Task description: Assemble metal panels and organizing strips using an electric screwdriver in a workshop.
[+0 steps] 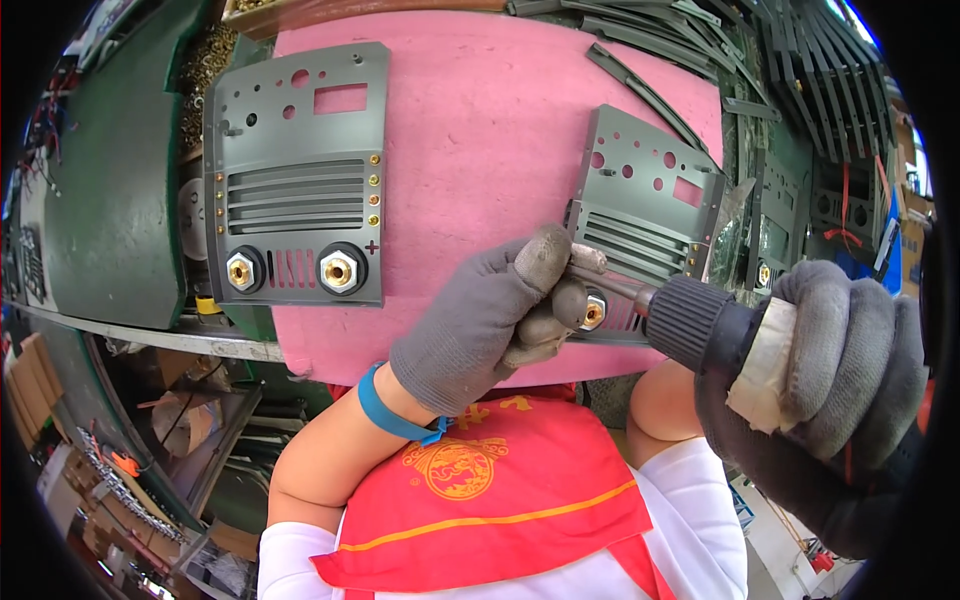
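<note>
My right hand [845, 360], in a grey glove, is wrapped round a power screwdriver [690, 320] with a ribbed black collar and pale tape. Its thin bit points left to the fingertips of my left hand [495, 315]. That hand, gloved too, is closed in a pinch at the bit's end; whatever it grips there is hidden. Both hands are over the lower part of a grey metal panel [622, 207] with slots and round holes, partly covering it. One brass-centred terminal [594, 311] shows between them. Another such panel [270, 150] lies at the left, with two hex-nut terminals.
Both panels lie on a pink mat [480, 120]. Dark metal strips [650, 45] are piled at the far right edge, with one strip [645, 95] reaching onto the mat. More panels [815, 80] stand stacked at right. A bin of small brass parts [205, 75] is at far left.
</note>
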The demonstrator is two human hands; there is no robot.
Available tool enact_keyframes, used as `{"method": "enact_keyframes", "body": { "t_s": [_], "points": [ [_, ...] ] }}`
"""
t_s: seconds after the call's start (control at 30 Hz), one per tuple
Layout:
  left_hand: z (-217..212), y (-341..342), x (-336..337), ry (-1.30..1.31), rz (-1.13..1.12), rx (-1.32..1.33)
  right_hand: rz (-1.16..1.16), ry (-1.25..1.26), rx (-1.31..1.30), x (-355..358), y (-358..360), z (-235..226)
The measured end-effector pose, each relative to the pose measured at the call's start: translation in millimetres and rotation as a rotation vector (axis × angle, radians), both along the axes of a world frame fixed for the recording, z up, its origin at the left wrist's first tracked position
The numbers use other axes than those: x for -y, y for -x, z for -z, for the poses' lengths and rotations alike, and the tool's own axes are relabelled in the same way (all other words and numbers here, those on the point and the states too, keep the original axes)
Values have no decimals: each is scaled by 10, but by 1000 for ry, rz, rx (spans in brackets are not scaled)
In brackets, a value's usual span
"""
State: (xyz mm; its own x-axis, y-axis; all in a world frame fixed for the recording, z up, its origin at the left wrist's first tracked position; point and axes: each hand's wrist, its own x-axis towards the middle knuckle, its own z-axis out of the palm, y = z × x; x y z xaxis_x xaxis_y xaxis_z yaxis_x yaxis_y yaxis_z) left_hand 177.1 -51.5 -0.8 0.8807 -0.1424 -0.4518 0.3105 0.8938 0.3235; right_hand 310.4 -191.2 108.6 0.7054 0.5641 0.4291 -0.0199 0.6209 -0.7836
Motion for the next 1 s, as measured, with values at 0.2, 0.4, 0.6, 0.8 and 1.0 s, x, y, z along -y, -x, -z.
{"method": "enact_keyframes", "body": {
  "t_s": [0.2, 0.4, 0.6, 0.8, 1.0],
  "points": [
    [-31, 25, -17, -176, 31, 38, -112, -31, 8, -3, -43, 72],
    [-70, 109, 228, -933, 79, -209, -24, -23, 84, 44, -128, 161],
    [117, 97, 390, -943, 9, -81, 23, 6, 145, 134, -199, 346],
    [128, 59, 282, -887, 70, -99, -1, 128, 92, 212, -153, 427],
    [149, 50, 374, -988, -50, -85, -55, 281, 67, 119, -112, 378]
  ]
}}
